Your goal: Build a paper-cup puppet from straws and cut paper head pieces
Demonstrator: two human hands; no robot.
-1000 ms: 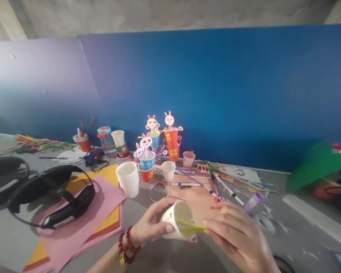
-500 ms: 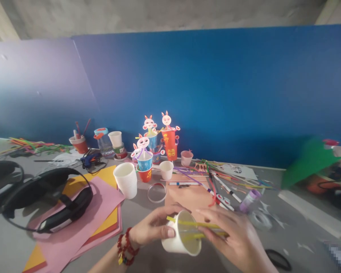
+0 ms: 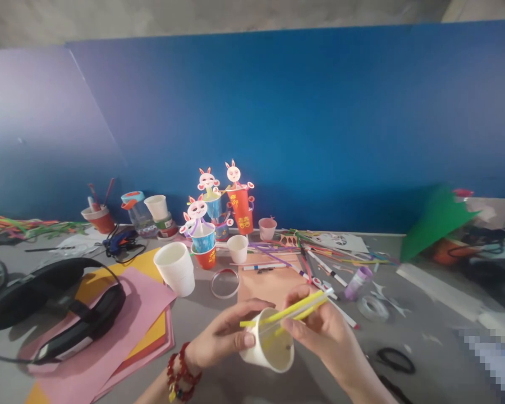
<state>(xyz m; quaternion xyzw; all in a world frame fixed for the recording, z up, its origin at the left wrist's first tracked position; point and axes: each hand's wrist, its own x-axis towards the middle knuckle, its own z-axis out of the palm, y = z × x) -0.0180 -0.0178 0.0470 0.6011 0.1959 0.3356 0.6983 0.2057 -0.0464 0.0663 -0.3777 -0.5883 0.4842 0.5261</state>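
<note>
My left hand (image 3: 223, 339), with a red bead bracelet on the wrist, is wrapped round a white paper cup (image 3: 269, 349) low in the middle of the view. The cup's mouth faces me and tilts down. My right hand (image 3: 320, 331) pinches two yellow straws (image 3: 290, 310) that lie across the cup's rim, slanting up to the right. Both hands hover over the grey table (image 3: 210, 314) in front of an orange paper sheet (image 3: 263, 280).
A stack of white cups (image 3: 175, 268) and a clear ring (image 3: 225, 283) stand behind my hands. Decorated bunny cups (image 3: 219, 216) sit by the blue wall. Pink and yellow paper (image 3: 141, 306) with black headsets (image 3: 54, 308) lies left. Pens, straws and a glue stick (image 3: 358, 280) lie right.
The cup has turned so its mouth faces down toward me. The straws have swung from nearly level to slanting upward on the right. My view has shifted right.
</note>
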